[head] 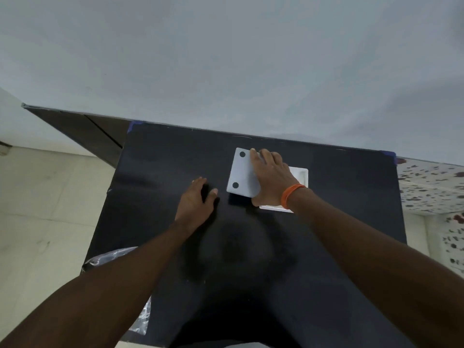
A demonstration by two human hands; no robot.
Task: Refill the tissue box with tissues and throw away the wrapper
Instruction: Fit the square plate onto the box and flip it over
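two hands over a black table. at 8 o'clock, clear wrapper hangs off the table's left edge beneath the left forearm. left hand just left of centre, palm down on the table, fingers spread, holding nothing. right hand at 1 o'clock, orange band on the wrist, fingers clamped over a white panel with two black dots, tilted above the white box, which sits partly hidden beneath the hand.
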